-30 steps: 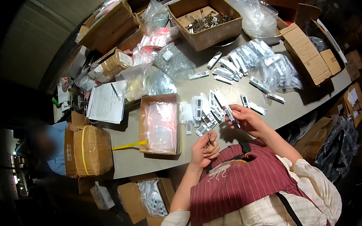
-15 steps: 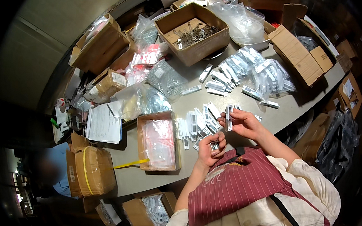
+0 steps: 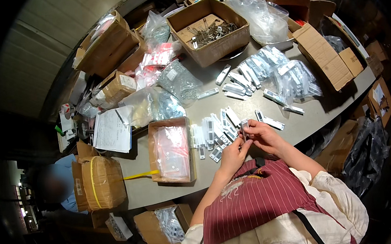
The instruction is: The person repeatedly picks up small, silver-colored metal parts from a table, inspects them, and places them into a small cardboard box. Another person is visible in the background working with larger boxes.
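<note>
Close to the table's front edge, my right hand (image 3: 263,137) pinches a slim, pale rectangular fitting (image 3: 245,127) upright between thumb and fingers. My left hand (image 3: 234,155) is closed right beside it, fingertips at the fitting's lower end. Whatever lies inside those left fingers is hidden. Left of the hands spreads a pile of similar fittings (image 3: 210,129), white and grey with dark slots. A couple more fittings (image 3: 269,120) lie just beyond my right hand. Farther back is another loose group of fittings (image 3: 238,86), beside clear bags (image 3: 296,79) filled with them.
An open carton (image 3: 191,150) of clear plastic bags stands left of the pile. Behind are a carton (image 3: 217,52) of metal parts, a bag of small hardware (image 3: 180,84) and papers (image 3: 112,133). A taped box (image 3: 103,182) is at the left, near a person in blue (image 3: 65,180).
My hands have come together: the left moved up and right to the fitting's lower end. The small metal part seen in my left fingers is now hidden. The view shifted slightly.
</note>
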